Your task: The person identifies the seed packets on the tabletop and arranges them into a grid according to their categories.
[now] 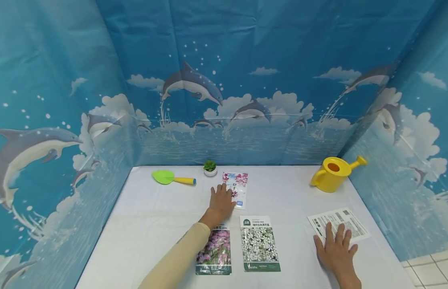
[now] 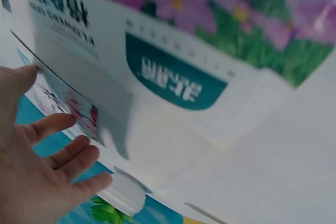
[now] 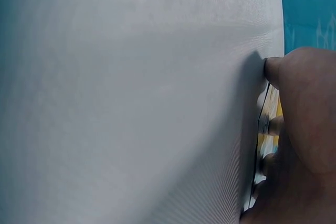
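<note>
My left hand (image 1: 221, 204) reaches over the left side of a seed packet with pink blossoms (image 1: 240, 181), its fingers spread. In the left wrist view, the thumb and fingertips of that hand (image 2: 42, 169) are right at this packet (image 2: 79, 109). My right hand (image 1: 335, 252) lies with spread fingers at the near edge of a white packet (image 1: 348, 220), its printed text and barcode side up. Close to the left forearm lies a purple-flower seed packet (image 1: 217, 251), partly covered by the sleeve. A white-flower seed packet (image 1: 260, 245) lies between the hands.
A green trowel with yellow handle (image 1: 173, 178) lies at the back left. Next to it stands a small potted succulent (image 1: 210, 168). A yellow watering can (image 1: 331, 175) stands at the back right. Dolphin-print curtains (image 1: 224, 140) border the white table (image 1: 148, 224).
</note>
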Demonstrator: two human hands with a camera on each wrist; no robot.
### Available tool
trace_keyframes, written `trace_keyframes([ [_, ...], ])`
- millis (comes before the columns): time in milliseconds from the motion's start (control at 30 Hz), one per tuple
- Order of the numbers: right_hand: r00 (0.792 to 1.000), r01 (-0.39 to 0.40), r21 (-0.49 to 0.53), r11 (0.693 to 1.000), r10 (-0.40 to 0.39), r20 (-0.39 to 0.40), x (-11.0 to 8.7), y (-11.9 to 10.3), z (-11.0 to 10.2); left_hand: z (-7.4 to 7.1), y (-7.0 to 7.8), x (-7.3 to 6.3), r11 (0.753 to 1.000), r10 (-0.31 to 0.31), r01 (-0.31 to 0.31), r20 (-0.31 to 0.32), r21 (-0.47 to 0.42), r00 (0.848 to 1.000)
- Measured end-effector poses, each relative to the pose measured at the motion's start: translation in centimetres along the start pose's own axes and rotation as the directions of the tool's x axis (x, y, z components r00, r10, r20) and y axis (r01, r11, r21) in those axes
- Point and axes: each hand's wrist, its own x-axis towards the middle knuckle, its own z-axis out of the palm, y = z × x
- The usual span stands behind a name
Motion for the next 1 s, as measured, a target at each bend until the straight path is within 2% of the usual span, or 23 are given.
trace_keyframes([
  [100,1.000,0.011,0.007,1.000,-0.011,0.000,0.0,0.0,0.0,0.2,-0.7,0.6,0.997,0.033,-0.030,0.040,-0.067,0.999],
  [200,1.000,0.019,0.007,1.000,-0.019,-0.005,0.0,0.0,0.0,0.4,-1.6,0.9,0.981,0.097,-0.082,0.078,-0.175,0.992],
  [333,1.000,0.007,0.001,1.000,-0.007,-0.016,0.0,0.1,0.1,0.3,-2.5,1.0,0.949,0.211,-0.179,0.101,-0.259,0.972],
  [433,1.000,0.000,-0.005,1.000,0.000,-0.018,-0.1,0.2,0.2,0.2,-2.9,0.9,0.936,0.255,-0.217,0.108,-0.277,0.961],
  [667,1.000,0.003,-0.003,1.000,-0.003,-0.016,-0.2,0.4,0.3,0.4,-3.3,0.3,0.911,0.256,-0.213,0.081,-0.352,0.963],
  [1000,1.000,0.005,-0.012,1.000,-0.005,-0.019,-0.2,0.4,0.2,0.3,-3.5,-0.4,0.910,0.243,-0.194,0.095,-0.366,0.965],
])
